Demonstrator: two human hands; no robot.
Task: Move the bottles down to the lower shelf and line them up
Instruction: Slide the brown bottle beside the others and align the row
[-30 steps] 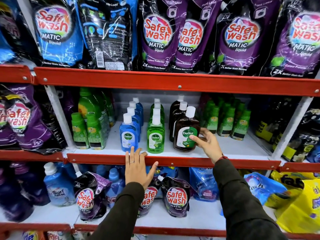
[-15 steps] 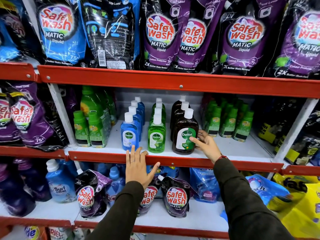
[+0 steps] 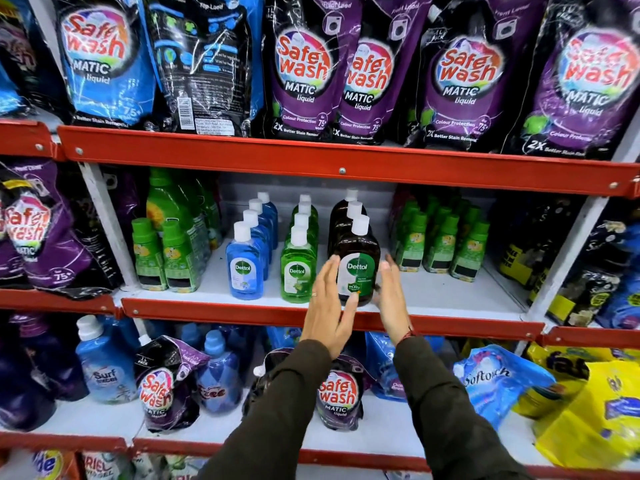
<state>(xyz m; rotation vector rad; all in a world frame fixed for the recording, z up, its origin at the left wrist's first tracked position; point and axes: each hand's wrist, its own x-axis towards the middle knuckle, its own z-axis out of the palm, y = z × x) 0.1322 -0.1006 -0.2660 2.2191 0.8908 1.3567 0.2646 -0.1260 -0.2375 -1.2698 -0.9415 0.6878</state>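
Observation:
Three rows of Dettol bottles with white caps stand on the middle shelf [image 3: 450, 296]: blue bottles [image 3: 244, 268], green bottles [image 3: 297, 271] and brown bottles [image 3: 358, 261]. The front brown bottle stands upright at the shelf's front edge. My left hand [image 3: 329, 313] is open just left of it, fingers spread, partly covering its lower label. On the bottle's right side, my right hand [image 3: 393, 296] is also open. Both hands are blurred; neither grips the bottle.
Small green bottles [image 3: 443, 244] stand right of the brown row, larger green ones [image 3: 166, 254] to the left. Safewash pouches [image 3: 301, 71] fill the top shelf. The lower shelf [image 3: 391, 427] holds pouches [image 3: 337, 393], blue Surf bottles [image 3: 105, 362] and yellow bags [image 3: 595, 420].
My left hand left the red shelf edge and rose to the brown bottle's left side. My right hand let go of the bottle and opened beside it. The camera moved closer.

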